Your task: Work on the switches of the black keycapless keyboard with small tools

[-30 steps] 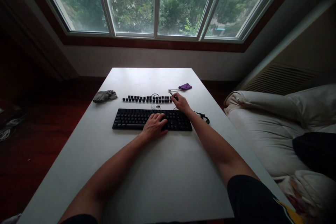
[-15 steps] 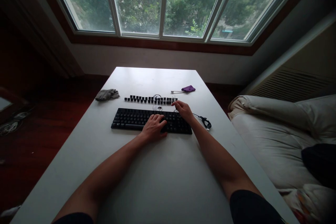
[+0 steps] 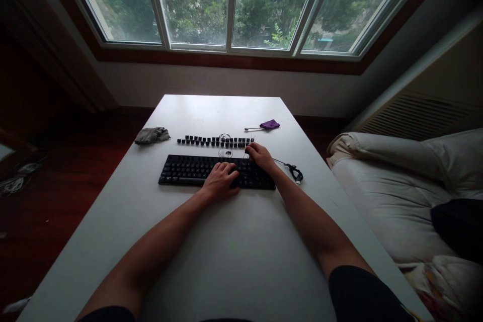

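Note:
A black keyboard (image 3: 184, 170) lies across the white table, its right part largely covered by my hands. My left hand (image 3: 222, 178) rests on it palm down, fingers spread and holding nothing. Above the keyboard's upper right edge, my right hand (image 3: 260, 155) is closed in a pinch on a wire keycap puller (image 3: 246, 154), whose thin wires stick out past the fingers. A small dark piece shows at the fingertips; I cannot make out what it is. Behind the keyboard, loose black keycaps (image 3: 204, 141) stand in two rows.
A clear round plastic piece (image 3: 226, 153) lies between keyboard and keycaps. The coiled cable (image 3: 296, 173) is to the right. Farther back are a purple cloth (image 3: 269, 125) and a thin white stick (image 3: 253, 129); a grey rag (image 3: 152, 135) lies left. A sofa (image 3: 381, 196) borders the table's right side.
My right hand has shifted slightly and turned, with the wires at its fingertips now at a different angle. My left hand stays on the keyboard. The whole view has tilted a little.

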